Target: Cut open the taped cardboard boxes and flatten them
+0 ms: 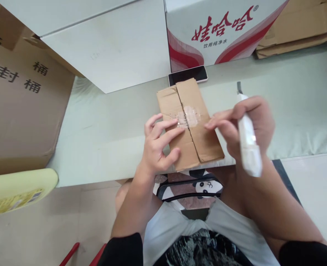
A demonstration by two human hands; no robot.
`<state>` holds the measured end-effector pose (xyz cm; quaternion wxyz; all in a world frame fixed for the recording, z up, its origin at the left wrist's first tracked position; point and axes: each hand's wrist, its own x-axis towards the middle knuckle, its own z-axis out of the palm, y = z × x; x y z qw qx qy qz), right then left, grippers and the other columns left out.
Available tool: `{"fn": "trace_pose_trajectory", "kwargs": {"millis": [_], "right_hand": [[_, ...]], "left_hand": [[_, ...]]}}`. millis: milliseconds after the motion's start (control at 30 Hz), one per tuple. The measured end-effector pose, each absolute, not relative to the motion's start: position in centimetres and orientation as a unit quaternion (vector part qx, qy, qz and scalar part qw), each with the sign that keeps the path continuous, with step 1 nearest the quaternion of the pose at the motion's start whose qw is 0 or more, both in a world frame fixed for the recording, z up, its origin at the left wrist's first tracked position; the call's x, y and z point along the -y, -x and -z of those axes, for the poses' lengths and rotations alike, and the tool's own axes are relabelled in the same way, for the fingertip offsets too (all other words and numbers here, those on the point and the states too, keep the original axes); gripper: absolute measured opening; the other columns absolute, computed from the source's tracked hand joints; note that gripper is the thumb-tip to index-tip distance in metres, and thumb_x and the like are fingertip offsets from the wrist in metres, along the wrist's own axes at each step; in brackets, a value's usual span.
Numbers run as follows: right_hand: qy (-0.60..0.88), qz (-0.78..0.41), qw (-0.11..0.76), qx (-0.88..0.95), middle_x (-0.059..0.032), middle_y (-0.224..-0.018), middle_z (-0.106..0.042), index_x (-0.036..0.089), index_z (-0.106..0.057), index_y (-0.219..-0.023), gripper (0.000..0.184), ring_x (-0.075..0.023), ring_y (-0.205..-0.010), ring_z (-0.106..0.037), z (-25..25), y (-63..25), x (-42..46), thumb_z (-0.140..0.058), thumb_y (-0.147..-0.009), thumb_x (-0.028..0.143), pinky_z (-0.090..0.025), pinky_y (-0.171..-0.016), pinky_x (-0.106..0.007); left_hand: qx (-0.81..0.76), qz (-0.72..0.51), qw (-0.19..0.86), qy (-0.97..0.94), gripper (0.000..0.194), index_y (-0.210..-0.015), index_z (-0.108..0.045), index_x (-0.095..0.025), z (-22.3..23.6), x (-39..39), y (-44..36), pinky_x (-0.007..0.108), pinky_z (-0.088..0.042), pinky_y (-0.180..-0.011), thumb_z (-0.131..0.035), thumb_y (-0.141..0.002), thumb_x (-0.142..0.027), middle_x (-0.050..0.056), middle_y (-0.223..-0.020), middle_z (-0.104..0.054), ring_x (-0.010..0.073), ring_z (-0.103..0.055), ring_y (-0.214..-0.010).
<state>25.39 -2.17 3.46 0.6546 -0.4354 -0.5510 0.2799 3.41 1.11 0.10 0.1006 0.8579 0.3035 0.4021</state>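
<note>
A small flat cardboard box (196, 111) lies on the pale green table (102, 133), its two flaps joined by a patch of clear tape (190, 116). My left hand (159, 146) rests on the box's left flap, fingers curled, fingertips pinching at the tape edge. My right hand (248, 129) is closed round a white utility knife (248, 142), blade pointing away from me. Its forefinger and thumb reach toward the tape from the right.
A black phone (187, 75) lies just beyond the box. Behind it stands a white and red printed carton (221, 33). A large brown carton (21, 96) is at the left, flattened cardboard (299, 37) at back right, a yellow object (16, 190) at lower left.
</note>
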Motion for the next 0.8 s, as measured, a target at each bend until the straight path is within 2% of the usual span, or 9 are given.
{"fn": "trace_pose_trajectory", "kwargs": {"millis": [100, 133, 200, 267, 333, 467, 567, 667, 800], "right_hand": [[0.434, -0.305, 0.697, 0.483, 0.0067, -0.061, -0.064, 0.029, -0.054, -0.089, 0.026, -0.0139, -0.040, -0.057, -5.0, -25.4, 2.7, -0.073, -0.091, 0.047, -0.039, -0.034, -0.028], [0.430, -0.319, 0.698, 0.476, 0.0051, -0.064, -0.063, 0.029, -0.056, -0.089, 0.029, -0.0137, -0.039, -0.055, -5.4, -25.5, 2.8, -0.072, -0.091, 0.054, -0.031, -0.029, -0.028], [0.432, -0.341, 0.684, 0.479, 0.0013, -0.074, -0.065, 0.030, -0.060, -0.092, 0.036, -0.0144, -0.041, -0.058, -6.2, -25.7, 3.0, -0.069, -0.088, 0.065, -0.025, -0.026, -0.029], [0.436, -0.355, 0.674, 0.478, -0.0008, -0.080, -0.068, 0.031, -0.063, -0.099, 0.041, -0.0164, -0.047, -0.063, -6.6, -25.8, 3.2, -0.066, -0.088, 0.070, -0.030, -0.028, -0.030], [0.426, -0.373, 0.677, 0.470, -0.0008, -0.077, -0.069, 0.030, -0.067, -0.105, 0.046, -0.0180, -0.053, -0.065, -6.6, -25.9, 3.2, -0.066, -0.087, 0.072, -0.040, -0.035, -0.031], [0.442, -0.405, 0.651, 0.466, -0.0037, -0.083, -0.072, 0.026, -0.073, -0.102, 0.049, -0.0191, -0.070, -0.067, -6.0, -25.8, 3.4, -0.065, -0.088, 0.072, -0.051, -0.048, -0.032], [0.509, -0.350, 0.584, 0.527, -0.0025, -0.087, -0.073, 0.028, -0.072, -0.105, 0.029, -0.0181, -0.070, -0.066, -5.6, -25.7, 3.7, -0.068, -0.094, 0.053, -0.052, -0.055, -0.033], [0.566, -0.278, 0.527, 0.570, 0.0021, -0.078, -0.072, 0.028, -0.070, -0.097, 0.009, -0.0150, -0.060, -0.061, -5.6, -25.4, 3.9, -0.072, -0.091, 0.034, -0.050, -0.058, -0.033], [0.598, -0.193, 0.482, 0.610, 0.0031, -0.068, -0.069, 0.025, -0.063, -0.083, 0.008, -0.0149, -0.057, -0.061, -5.8, -25.0, 3.7, -0.068, -0.087, 0.028, -0.046, -0.057, -0.033]], "left_hand": [[-0.274, -0.426, 0.102, -0.856, 0.043, -0.130, -0.069, -0.027, -0.3, -0.4, -4.3, 0.051, -0.044, -0.109, -0.047, -0.099, -0.048, 0.010, -0.117, -0.072, 0.0292, -0.056, -0.115], [-0.273, -0.430, 0.101, -0.854, 0.043, -0.131, -0.068, -0.028, -0.4, -0.2, -4.6, 0.050, -0.044, -0.105, -0.049, -0.098, -0.047, 0.009, -0.114, -0.072, 0.0289, -0.056, -0.112], [-0.280, -0.430, 0.097, -0.853, 0.045, -0.136, -0.067, -0.030, -0.3, 0.0, -5.0, 0.049, -0.044, -0.102, -0.051, -0.097, -0.044, 0.008, -0.110, -0.070, 0.0290, -0.054, -0.109], [-0.292, -0.420, 0.093, -0.854, 0.049, -0.141, -0.064, -0.030, -0.2, 0.1, -5.2, 0.049, -0.042, -0.103, -0.049, -0.097, -0.045, 0.009, -0.109, -0.068, 0.0291, -0.054, -0.108], [-0.306, -0.406, 0.090, -0.856, 0.052, -0.143, -0.064, -0.028, -0.1, 0.2, -5.3, 0.049, -0.041, -0.106, -0.045, -0.099, -0.048, 0.010, -0.117, -0.066, 0.0295, -0.053, -0.113], [-0.321, -0.378, 0.101, -0.862, 0.057, -0.143, -0.062, -0.025, 0.2, 0.3, -5.3, 0.050, -0.032, -0.120, -0.034, -0.102, -0.053, 0.011, -0.144, -0.062, 0.0331, -0.046, -0.142], [-0.315, -0.361, 0.139, -0.867, 0.057, -0.145, -0.059, -0.025, 0.2, 0.3, -5.3, 0.052, -0.029, -0.123, -0.034, -0.102, -0.052, 0.010, -0.146, -0.065, 0.0337, -0.046, -0.148], [-0.304, -0.372, 0.157, -0.863, 0.055, -0.144, -0.061, -0.023, 0.2, 0.1, -5.3, 0.051, -0.032, -0.124, -0.036, -0.102, -0.050, 0.011, -0.145, -0.067, 0.0336, -0.048, -0.146], [-0.288, -0.397, 0.154, -0.858, 0.053, -0.140, -0.063, -0.019, 0.3, 0.0, -5.3, 0.052, -0.037, -0.123, -0.039, -0.102, -0.047, 0.012, -0.143, -0.067, 0.0333, -0.052, -0.143]]}}
